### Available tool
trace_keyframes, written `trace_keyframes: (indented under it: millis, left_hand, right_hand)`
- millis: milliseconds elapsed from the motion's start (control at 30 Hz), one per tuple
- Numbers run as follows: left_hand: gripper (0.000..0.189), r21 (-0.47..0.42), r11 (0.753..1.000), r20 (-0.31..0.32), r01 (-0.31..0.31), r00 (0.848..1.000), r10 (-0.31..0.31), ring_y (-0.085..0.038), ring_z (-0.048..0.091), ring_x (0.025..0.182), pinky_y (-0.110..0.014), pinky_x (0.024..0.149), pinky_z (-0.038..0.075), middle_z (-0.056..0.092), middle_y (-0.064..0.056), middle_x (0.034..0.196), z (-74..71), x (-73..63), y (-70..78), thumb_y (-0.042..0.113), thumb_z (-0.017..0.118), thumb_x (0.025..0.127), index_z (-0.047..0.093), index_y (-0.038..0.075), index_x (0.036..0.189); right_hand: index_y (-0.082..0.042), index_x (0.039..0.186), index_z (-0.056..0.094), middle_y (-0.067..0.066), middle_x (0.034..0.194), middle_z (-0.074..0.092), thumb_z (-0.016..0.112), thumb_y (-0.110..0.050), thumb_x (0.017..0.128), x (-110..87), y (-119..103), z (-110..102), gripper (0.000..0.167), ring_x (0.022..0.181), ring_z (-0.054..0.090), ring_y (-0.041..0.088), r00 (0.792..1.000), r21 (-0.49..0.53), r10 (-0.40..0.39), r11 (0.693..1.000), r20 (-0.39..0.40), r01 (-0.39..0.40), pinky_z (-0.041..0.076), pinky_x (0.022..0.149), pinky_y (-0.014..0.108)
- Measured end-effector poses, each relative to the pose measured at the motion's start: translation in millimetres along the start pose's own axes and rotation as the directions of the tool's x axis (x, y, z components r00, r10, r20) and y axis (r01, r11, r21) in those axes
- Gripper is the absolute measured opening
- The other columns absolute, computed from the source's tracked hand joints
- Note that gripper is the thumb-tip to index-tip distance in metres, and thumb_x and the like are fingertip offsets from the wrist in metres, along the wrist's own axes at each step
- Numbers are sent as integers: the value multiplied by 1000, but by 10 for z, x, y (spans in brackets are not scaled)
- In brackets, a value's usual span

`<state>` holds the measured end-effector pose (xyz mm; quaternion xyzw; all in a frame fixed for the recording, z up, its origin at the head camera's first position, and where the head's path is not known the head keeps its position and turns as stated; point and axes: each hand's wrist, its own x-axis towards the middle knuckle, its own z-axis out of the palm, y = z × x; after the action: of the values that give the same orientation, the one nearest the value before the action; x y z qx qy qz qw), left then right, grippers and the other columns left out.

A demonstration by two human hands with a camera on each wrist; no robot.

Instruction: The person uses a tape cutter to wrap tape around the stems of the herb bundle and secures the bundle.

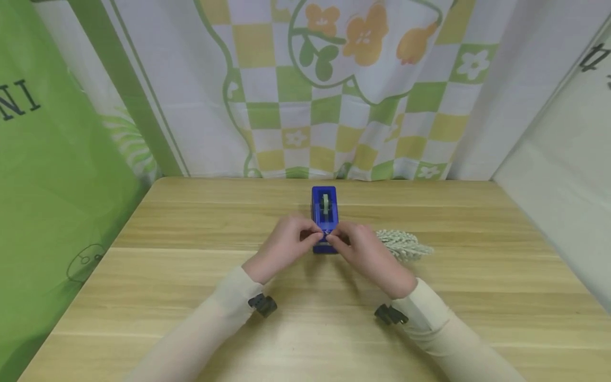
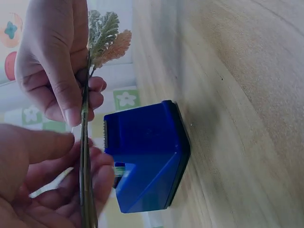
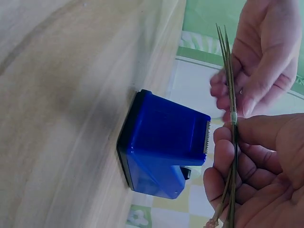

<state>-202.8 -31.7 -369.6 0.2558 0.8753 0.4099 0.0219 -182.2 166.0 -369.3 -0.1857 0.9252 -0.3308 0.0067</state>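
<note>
A bundle of dried flowers (image 1: 404, 245) is held crosswise in front of a blue tape dispenser (image 1: 324, 191). My right hand (image 1: 369, 254) grips its thin stems (image 3: 230, 85) near the middle, the pale fluffy heads sticking out to the right. My left hand (image 1: 288, 241) is at the bare-stem side, its thumb and fingers curled about the stems close to the right fingertips. A narrow band of clear tape (image 3: 233, 117) circles the stems between the two thumbs. In the left wrist view, green and orange-brown flower heads (image 2: 114, 47) show beyond the right hand.
The dispenser's serrated cutter (image 3: 207, 137) faces the hands, and a tape roll (image 1: 325, 203) sits inside it. Both stand on a wooden table (image 1: 191, 297). A patterned curtain (image 1: 296, 106) hangs behind, with a green cloth (image 1: 62, 159) at the left.
</note>
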Motion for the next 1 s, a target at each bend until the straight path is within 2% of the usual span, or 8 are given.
trace_keyframes:
  millis: [133, 233, 500, 733, 1000]
  left_hand:
    - [20, 1, 1000, 92, -2, 996, 2, -8, 61, 75, -21, 70, 53, 78, -14, 97, -25, -35, -10, 15, 64, 104, 79, 0, 104]
    - [21, -5, 1000, 116, -5, 993, 6, -7, 58, 72, -20, 68, 50, 77, -15, 95, -31, -36, -22, 15, 65, 104, 79, -1, 103]
    - [21, -37, 999, 139, 5, 990, 0, -7, 56, 72, -20, 67, 48, 76, -17, 93, -44, -26, -36, 14, 64, 104, 78, -1, 102]
    - [21, -25, 1000, 132, 6, 991, -2, -9, 57, 73, -21, 69, 49, 77, -16, 95, -38, -14, -23, 15, 64, 105, 78, 0, 102]
    - [20, -4, 1000, 128, -3, 992, 4, -8, 55, 71, -21, 67, 48, 76, -14, 91, -30, -11, -16, 14, 65, 104, 78, 0, 100]
  right_hand:
    - [-5, 97, 74, 4, 77, 69, 65, -16, 104, -1, -21, 0, 17, 63, 50, 10, 1000, 1, -8, 1000, -18, 8, 44, 56, 23]
    - [-6, 97, 75, 5, 79, 71, 66, -16, 104, -7, -28, 2, 15, 63, 50, 10, 999, -12, -12, 1000, -32, 12, 44, 56, 23]
    - [-6, 93, 76, 6, 77, 72, 67, -16, 103, -26, -40, 14, 17, 60, 49, 8, 993, -70, -68, 996, -98, 62, 44, 55, 23]
    - [-5, 92, 76, 6, 77, 72, 66, -15, 104, -52, -56, 14, 19, 59, 49, 8, 990, -107, -77, 992, -119, 64, 44, 56, 22]
    - [-3, 94, 76, 6, 83, 74, 66, -14, 103, -86, -54, 4, 17, 65, 56, 8, 984, -178, -97, 981, -146, 71, 51, 61, 26]
